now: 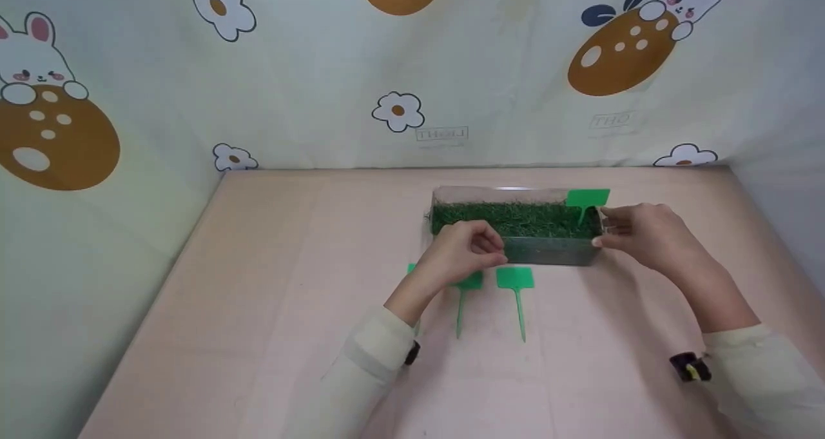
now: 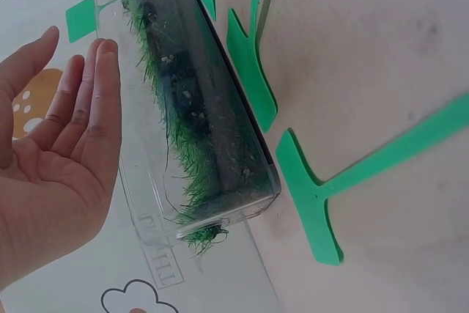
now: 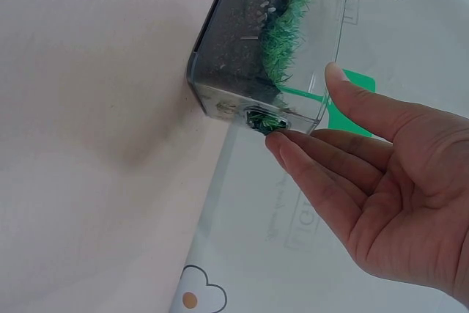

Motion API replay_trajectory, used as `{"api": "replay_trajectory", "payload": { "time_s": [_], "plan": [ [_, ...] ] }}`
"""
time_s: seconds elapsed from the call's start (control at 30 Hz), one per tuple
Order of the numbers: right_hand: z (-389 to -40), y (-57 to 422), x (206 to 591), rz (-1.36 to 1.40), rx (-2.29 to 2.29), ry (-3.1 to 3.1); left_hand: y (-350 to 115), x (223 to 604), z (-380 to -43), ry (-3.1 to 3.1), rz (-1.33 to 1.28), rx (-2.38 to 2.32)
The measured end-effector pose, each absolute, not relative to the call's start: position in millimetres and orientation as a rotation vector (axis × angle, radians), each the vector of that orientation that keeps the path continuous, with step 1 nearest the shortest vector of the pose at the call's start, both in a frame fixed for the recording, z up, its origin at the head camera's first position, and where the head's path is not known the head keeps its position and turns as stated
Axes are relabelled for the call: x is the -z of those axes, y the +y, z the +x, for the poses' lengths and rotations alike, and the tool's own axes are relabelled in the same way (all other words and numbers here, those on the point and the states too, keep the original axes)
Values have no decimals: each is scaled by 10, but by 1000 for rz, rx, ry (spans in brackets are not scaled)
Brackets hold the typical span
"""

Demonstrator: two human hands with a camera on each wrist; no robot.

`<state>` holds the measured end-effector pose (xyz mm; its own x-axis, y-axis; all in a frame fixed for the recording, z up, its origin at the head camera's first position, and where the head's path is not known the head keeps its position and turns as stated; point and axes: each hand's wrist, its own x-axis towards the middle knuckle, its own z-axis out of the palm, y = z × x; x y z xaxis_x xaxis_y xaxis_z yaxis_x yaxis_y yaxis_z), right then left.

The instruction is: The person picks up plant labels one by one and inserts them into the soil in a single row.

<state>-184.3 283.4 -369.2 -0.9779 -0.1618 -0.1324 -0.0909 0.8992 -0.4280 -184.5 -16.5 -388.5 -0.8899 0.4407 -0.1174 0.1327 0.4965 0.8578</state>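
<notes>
A clear plastic box (image 1: pixel 548 251) holds dark soil and green grass (image 3: pixel 287 42). One green T-shaped plant label (image 1: pixel 588 198) stands upright in the grass at the box's right end. My right hand (image 1: pixel 648 236) is at that end, its fingertips touching the end wall and its thumb by the near corner. My left hand (image 2: pixel 66 137) hovers before the box's front wall, fingers loosely bent and nothing held. Below it on the table lie more green plant labels (image 2: pixel 311 196), one partly hidden by my left wrist in the head view.
The box stands on a pale pinkish table (image 1: pixel 290 297), toward its back right. A curtain (image 1: pixel 309 91) printed with rabbits and flowers closes off the back and sides. Grass pokes out through a hole (image 3: pixel 265 120) in the box's end wall.
</notes>
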Motion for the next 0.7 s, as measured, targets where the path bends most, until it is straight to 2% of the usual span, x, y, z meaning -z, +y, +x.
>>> {"api": "replay_trajectory", "payload": {
  "time_s": [0.7],
  "plan": [
    [-1841, 2826, 3682, -178, 656, 2878, -165, 3915, -1827, 2409, 476, -1275]
  ]
}}
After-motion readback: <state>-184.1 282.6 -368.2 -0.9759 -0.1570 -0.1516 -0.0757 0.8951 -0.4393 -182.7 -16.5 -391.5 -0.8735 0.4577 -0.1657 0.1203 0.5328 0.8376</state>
